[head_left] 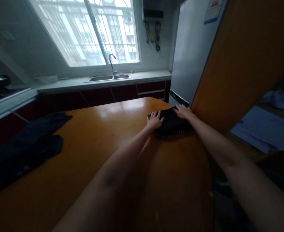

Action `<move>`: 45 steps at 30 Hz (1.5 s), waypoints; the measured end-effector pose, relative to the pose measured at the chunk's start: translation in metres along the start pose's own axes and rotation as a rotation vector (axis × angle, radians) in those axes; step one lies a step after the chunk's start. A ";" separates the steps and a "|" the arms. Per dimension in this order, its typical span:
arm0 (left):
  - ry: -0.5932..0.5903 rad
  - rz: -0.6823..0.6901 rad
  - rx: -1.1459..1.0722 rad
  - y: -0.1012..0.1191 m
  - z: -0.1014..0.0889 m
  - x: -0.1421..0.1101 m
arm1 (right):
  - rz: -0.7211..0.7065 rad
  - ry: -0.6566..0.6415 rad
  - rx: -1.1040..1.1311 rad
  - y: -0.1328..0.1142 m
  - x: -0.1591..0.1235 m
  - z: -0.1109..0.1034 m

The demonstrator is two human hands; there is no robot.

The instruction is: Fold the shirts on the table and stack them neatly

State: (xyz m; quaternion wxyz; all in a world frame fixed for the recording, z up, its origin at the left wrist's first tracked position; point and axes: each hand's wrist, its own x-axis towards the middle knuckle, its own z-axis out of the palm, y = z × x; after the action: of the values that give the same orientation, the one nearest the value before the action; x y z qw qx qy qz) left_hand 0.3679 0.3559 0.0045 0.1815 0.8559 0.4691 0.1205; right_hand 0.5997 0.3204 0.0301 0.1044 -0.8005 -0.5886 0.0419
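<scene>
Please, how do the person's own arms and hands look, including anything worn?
The bare left arm and bare right arm taper forward, with no sleeves in view. The ungloved left hand and ungloved right hand show no visible rings or watch; small markings cannot be told.

The left arm and right arm are bare along all that shows, smooth in outline, slim at the wrists and broadening toward the elbows, faintly dented with shadow. The left hand and right hand are bare too, their fingers short and blunt-tipped; finer detail is too small to tell.
</scene>
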 end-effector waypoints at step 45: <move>0.062 0.076 0.153 -0.166 -0.068 -0.392 | -0.691 -0.077 0.110 -0.270 -0.301 0.120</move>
State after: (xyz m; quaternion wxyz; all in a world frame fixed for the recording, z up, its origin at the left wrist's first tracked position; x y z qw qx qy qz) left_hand 0.0083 0.1191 -0.0186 0.0961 0.8803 0.4495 0.1176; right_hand 0.2332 0.1251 -0.0453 0.1329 -0.5451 -0.8251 0.0659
